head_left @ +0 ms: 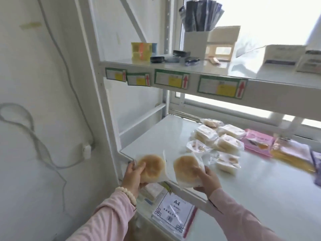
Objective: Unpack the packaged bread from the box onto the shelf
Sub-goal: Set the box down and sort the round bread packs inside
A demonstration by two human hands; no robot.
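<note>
From the head camera: the left hand (133, 173) was curled around a round packaged bread (152, 167), thumb on top. The right hand (207, 178) gripped a second packaged bun (186, 168) the same way. Both were held at the front edge of the middle shelf (156, 136), left of the bread packs (217, 140) already lying there.
</note>
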